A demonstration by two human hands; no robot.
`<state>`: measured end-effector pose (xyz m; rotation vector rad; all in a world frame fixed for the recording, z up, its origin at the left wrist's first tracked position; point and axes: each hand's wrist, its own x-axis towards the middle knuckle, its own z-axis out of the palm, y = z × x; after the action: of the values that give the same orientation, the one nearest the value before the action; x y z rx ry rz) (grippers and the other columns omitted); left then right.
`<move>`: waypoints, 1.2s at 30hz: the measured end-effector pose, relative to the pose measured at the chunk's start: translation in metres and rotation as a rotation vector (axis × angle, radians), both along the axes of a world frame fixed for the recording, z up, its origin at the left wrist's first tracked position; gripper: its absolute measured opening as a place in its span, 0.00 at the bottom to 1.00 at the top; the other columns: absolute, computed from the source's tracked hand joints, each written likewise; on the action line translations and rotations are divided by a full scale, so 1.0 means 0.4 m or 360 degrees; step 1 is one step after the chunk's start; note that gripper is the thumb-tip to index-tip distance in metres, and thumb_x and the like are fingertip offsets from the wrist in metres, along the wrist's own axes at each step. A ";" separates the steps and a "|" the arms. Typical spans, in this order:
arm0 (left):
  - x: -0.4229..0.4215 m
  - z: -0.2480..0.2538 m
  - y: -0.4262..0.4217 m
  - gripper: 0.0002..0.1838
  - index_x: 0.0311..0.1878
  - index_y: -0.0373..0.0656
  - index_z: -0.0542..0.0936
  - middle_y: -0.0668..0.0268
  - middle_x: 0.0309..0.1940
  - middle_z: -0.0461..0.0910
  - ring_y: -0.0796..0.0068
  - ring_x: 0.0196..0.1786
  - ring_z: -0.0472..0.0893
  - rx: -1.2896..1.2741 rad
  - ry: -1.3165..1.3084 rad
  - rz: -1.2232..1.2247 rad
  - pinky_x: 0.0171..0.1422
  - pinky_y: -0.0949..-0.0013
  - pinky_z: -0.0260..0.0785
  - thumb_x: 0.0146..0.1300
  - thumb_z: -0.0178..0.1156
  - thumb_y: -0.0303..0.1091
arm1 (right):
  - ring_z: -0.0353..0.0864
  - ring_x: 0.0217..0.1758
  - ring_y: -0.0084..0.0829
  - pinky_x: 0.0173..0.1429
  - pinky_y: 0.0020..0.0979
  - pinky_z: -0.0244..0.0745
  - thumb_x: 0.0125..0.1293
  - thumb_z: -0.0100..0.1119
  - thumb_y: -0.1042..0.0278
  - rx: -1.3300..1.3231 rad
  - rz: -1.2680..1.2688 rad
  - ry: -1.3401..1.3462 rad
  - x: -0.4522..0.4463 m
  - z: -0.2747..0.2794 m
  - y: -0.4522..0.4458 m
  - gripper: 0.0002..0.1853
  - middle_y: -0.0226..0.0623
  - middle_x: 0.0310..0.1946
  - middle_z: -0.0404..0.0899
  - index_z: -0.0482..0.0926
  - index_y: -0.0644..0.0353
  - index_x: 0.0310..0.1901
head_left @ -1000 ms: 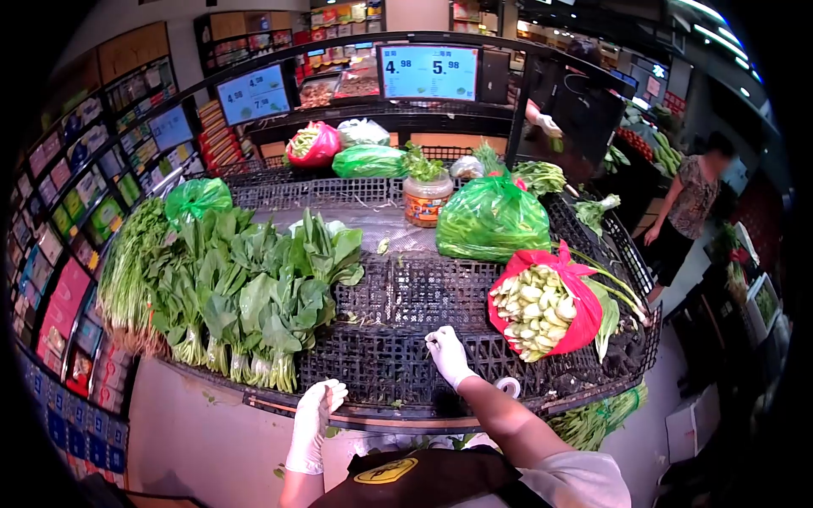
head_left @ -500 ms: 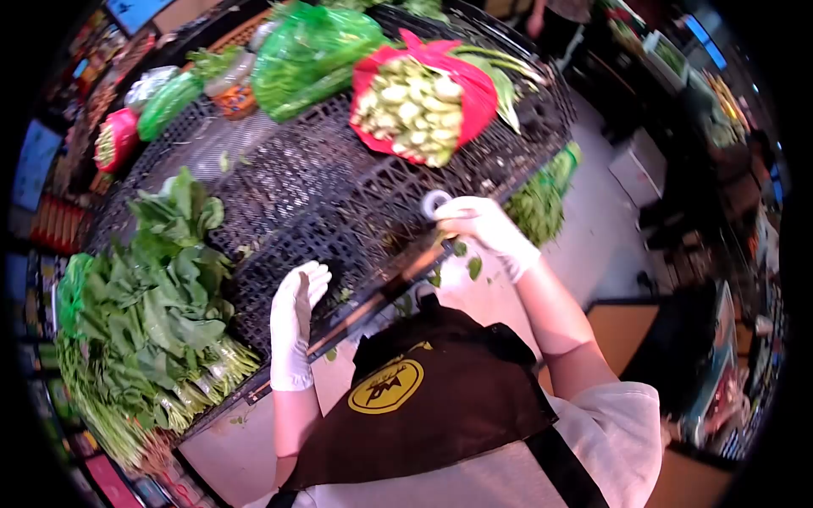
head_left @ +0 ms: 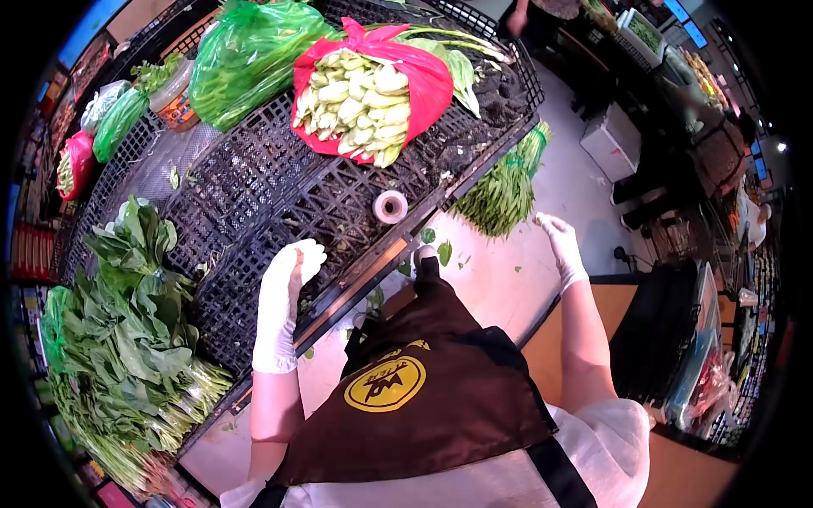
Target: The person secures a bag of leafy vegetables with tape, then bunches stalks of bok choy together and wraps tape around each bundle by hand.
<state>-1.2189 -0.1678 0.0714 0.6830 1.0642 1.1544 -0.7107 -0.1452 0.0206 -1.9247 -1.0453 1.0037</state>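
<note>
My left hand [head_left: 292, 269], in a white glove, hovers over the near edge of the black plastic crates [head_left: 241, 254]. Its fingers are extended but slightly bent, and nothing shows in it. Out over the floor at the right, my gloved right hand [head_left: 559, 241] has its fingers drawn together; whether anything small is between them is hidden. A roll of tape [head_left: 390, 207] lies on the crates near their front edge, apart from both hands. Leafy green bunches [head_left: 140, 309] are piled left of my left hand. Beyond the tape sits a red bag of pale green stalks [head_left: 364, 102].
A green plastic bag of vegetables [head_left: 254, 63] stands at the back beside a plastic tub [head_left: 176, 97]. A green bunch [head_left: 500, 190] hangs at the crates' right edge. Fallen leaves [head_left: 445, 251] dot the floor. A white box [head_left: 611, 142] stands at the right, near another person [head_left: 711, 157].
My right hand has moved away from the tape roll, rightward over the floor. The roll now lies alone on the crates. My left hand's fingers have come closer together, and the view has shifted.
</note>
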 end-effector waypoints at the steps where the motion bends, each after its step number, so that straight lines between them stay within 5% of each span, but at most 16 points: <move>1: 0.008 0.004 0.000 0.23 0.56 0.32 0.74 0.54 0.49 0.80 0.64 0.52 0.80 -0.0028 0.0051 0.0031 0.60 0.65 0.70 0.70 0.50 0.43 | 0.78 0.51 0.23 0.61 0.26 0.67 0.65 0.61 0.63 0.0112 0.0039 -0.0006 -0.011 0.023 0.054 0.15 0.32 0.45 0.83 0.82 0.64 0.49; 10: 0.111 -0.047 0.040 0.21 0.55 0.34 0.74 0.56 0.48 0.80 0.66 0.51 0.81 -0.0126 0.0082 0.0740 0.56 0.67 0.73 0.71 0.49 0.43 | 0.79 0.47 0.20 0.56 0.23 0.71 0.67 0.59 0.67 0.0912 0.0784 0.0122 -0.200 0.262 0.623 0.13 0.34 0.44 0.84 0.82 0.66 0.48; 14: 0.256 -0.016 0.105 0.19 0.54 0.34 0.75 0.58 0.47 0.81 0.66 0.49 0.81 -0.0196 0.0035 0.0951 0.58 0.67 0.71 0.71 0.49 0.41 | 0.79 0.43 0.18 0.50 0.21 0.73 0.65 0.60 0.66 0.1009 0.1145 0.0311 -0.349 0.334 0.813 0.13 0.33 0.42 0.84 0.82 0.60 0.49; 16: 0.339 0.033 0.141 0.19 0.53 0.35 0.76 0.59 0.45 0.82 0.69 0.48 0.81 -0.0146 0.0073 0.1025 0.57 0.68 0.71 0.71 0.53 0.41 | 0.82 0.42 0.25 0.49 0.25 0.75 0.64 0.61 0.63 0.0875 0.1497 0.0446 -0.435 0.371 0.855 0.14 0.37 0.42 0.84 0.82 0.58 0.49; 18: 0.388 0.079 0.155 0.18 0.51 0.35 0.78 0.60 0.45 0.82 0.71 0.48 0.81 -0.0164 0.0187 0.1053 0.57 0.68 0.71 0.70 0.53 0.41 | 0.81 0.45 0.27 0.51 0.27 0.75 0.65 0.58 0.64 0.1210 0.1841 0.0038 -0.525 0.348 0.920 0.16 0.39 0.47 0.82 0.80 0.60 0.52; 20: 0.412 0.092 0.150 0.17 0.51 0.35 0.78 0.61 0.45 0.82 0.72 0.48 0.81 -0.0175 0.0280 0.1071 0.57 0.69 0.70 0.70 0.53 0.39 | 0.81 0.48 0.38 0.54 0.35 0.75 0.64 0.55 0.61 0.1498 0.1940 -0.0443 -0.589 0.325 0.954 0.18 0.45 0.47 0.80 0.78 0.61 0.52; 21: 0.422 0.093 0.138 0.17 0.51 0.35 0.78 0.61 0.44 0.82 0.72 0.48 0.81 -0.0210 0.0303 0.1095 0.57 0.69 0.70 0.70 0.53 0.39 | 0.79 0.50 0.46 0.56 0.41 0.73 0.63 0.53 0.57 0.1212 0.2090 -0.0636 -0.601 0.361 0.952 0.19 0.47 0.47 0.79 0.77 0.61 0.50; 28: 0.426 0.087 0.125 0.20 0.51 0.35 0.78 0.59 0.45 0.80 0.70 0.49 0.79 -0.0219 0.0313 0.1221 0.59 0.67 0.69 0.70 0.53 0.44 | 0.83 0.47 0.44 0.53 0.39 0.76 0.51 0.61 0.47 0.0655 0.2475 -0.1220 -0.689 0.395 0.969 0.24 0.47 0.43 0.83 0.84 0.60 0.41; 34: 0.424 0.091 0.118 0.20 0.51 0.34 0.78 0.59 0.46 0.80 0.68 0.49 0.80 -0.0145 0.0323 0.1139 0.60 0.66 0.69 0.71 0.51 0.43 | 0.83 0.46 0.45 0.53 0.38 0.76 0.49 0.60 0.51 0.0631 0.2498 -0.0861 -0.697 0.362 1.001 0.21 0.50 0.41 0.82 0.85 0.59 0.37; 36: 0.412 0.098 0.107 0.19 0.50 0.35 0.78 0.61 0.46 0.81 0.70 0.50 0.80 -0.0121 0.0339 0.1100 0.61 0.67 0.68 0.71 0.51 0.44 | 0.83 0.38 0.46 0.47 0.38 0.76 0.49 0.62 0.56 0.0900 0.2307 -0.0693 -0.661 0.355 0.970 0.16 0.51 0.31 0.82 0.83 0.62 0.33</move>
<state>-1.0539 -0.1250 0.1107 0.3829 1.5862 1.6386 -0.9751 0.2427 0.1625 -0.7011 -2.7467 0.7461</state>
